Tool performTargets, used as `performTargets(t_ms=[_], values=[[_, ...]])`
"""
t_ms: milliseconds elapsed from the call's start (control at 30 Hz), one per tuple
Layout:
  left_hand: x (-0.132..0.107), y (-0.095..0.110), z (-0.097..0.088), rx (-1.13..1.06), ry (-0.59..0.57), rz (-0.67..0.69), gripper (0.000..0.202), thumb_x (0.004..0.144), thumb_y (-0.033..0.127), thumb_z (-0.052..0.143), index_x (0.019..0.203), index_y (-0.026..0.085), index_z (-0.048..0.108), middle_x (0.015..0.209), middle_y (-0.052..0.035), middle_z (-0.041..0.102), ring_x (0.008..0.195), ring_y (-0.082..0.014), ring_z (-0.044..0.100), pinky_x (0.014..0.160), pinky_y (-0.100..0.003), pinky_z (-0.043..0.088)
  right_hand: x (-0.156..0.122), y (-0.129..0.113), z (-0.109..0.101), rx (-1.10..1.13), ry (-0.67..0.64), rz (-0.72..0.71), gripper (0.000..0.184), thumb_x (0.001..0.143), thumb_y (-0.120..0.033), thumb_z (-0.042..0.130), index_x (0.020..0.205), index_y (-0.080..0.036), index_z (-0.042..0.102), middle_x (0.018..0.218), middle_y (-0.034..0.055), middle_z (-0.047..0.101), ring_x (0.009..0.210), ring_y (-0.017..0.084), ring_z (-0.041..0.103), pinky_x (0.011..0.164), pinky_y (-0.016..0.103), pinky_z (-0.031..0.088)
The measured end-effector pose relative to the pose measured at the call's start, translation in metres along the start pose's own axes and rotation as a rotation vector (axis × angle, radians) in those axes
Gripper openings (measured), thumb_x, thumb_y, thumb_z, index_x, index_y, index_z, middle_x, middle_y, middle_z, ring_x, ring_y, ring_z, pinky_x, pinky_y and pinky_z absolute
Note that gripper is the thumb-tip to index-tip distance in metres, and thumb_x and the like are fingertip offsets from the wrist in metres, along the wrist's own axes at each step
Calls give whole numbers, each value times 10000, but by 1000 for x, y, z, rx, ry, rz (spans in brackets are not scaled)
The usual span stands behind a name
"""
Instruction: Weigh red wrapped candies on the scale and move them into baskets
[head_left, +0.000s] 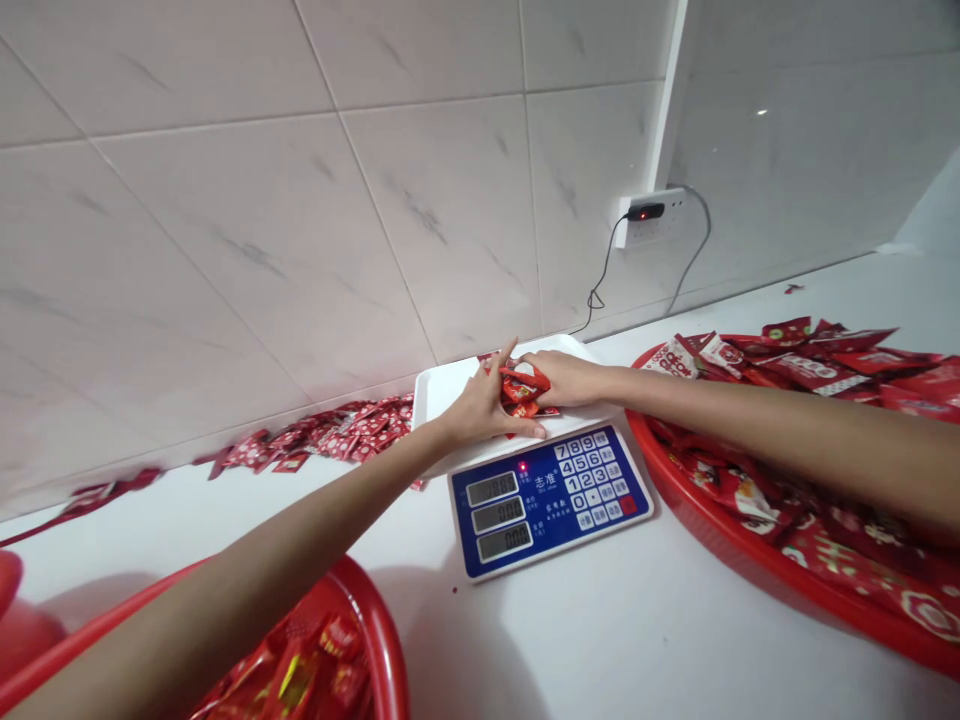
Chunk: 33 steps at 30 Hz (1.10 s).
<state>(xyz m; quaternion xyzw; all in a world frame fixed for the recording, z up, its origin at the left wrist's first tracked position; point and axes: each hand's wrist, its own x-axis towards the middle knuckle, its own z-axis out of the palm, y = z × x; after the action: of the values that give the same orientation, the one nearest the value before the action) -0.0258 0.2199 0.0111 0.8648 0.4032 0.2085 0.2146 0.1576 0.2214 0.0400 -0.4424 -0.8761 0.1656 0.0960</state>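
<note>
A person's two bare arms are reaching in over a digital scale [551, 500], its small red indicator light glowing. A white tray [435, 385] is sitting on top of the scale, and a small bunch of red sachets [523, 390] is lying on that tray. The right hand [566, 378] is closing on the sachets in a narrow pinch, its fingers [536, 370] pressing down on them (the fingers hide part of the hold). The left hand [487, 408] is lying open on the tray just beside the sachets, with its fingers spread wide and its thumb [512, 350] sticking up, and it is not clearly gripping anything. Behind the scale, a long scatter of red-and-white sachets [352, 432] is trailing left along the foot of a tiled wall [225, 200]. To the right of the scale, a round red basket [694, 520] is holding a heap of red packets [810, 368] beneath the right forearm. To the front left of the scale, a second red basket [397, 640] is sitting under the left forearm, filled with more red packets [315, 670]. Behind and to the right of the scale, a wall socket [651, 217] is carrying a black plug [645, 211], and a thin cable [604, 262] is hanging down toward the white countertop [570, 640].
</note>
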Motion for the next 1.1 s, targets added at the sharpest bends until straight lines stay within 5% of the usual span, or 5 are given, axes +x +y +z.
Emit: performTargets(t_ms=[300, 467, 667, 800, 1100], values=[[1, 10, 0, 99, 85, -41, 937, 654, 706, 739, 1348, 149, 445, 1216, -194, 578, 1174, -412, 534, 1048, -598, 395, -9, 6, -29, 173, -183, 92, 927, 585, -345, 746, 1440, -191, 423, 1286, 123, 629, 1115, 321, 604, 918, 419, 510], [-11, 12, 1, 110, 109, -101, 1176, 560, 720, 821, 1478, 197, 303, 1434, -245, 346, 1374, -480, 327, 1116, -654, 308, -36, 11, -48, 51, -147, 163, 984, 550, -256, 755, 1472, -233, 411, 1343, 94, 606, 1165, 320, 587, 952, 410, 492], [-12, 13, 0, 148, 49, -97, 1246, 577, 768, 793, 1559, 356, 146, 1634, -166, -113, 1438, -583, -132, 1108, -787, 125, -29, 5, -24, 46, -189, 237, 743, 529, -150, 671, 1263, -251, 621, 1117, 74, 692, 1039, 319, 627, 847, 413, 517], [8, 2, -4, 184, -97, -105, 1048, 604, 709, 813, 1496, 392, 362, 1615, -151, 191, 1465, -546, 87, 1107, -747, 228, -19, 0, -12, 129, -173, 183, 617, 567, -134, 574, 1175, -198, 656, 1073, 72, 703, 981, 259, 646, 845, 363, 518], [6, -2, 0, 222, 26, -58, 636, 765, 468, 764, 1343, 260, 599, 1272, -147, 550, 1152, -374, 565, 1030, -544, 426, -7, 19, -55, 184, -222, 192, 512, 677, -193, 697, 1189, -183, 667, 1140, 90, 690, 1107, 281, 624, 952, 395, 503]])
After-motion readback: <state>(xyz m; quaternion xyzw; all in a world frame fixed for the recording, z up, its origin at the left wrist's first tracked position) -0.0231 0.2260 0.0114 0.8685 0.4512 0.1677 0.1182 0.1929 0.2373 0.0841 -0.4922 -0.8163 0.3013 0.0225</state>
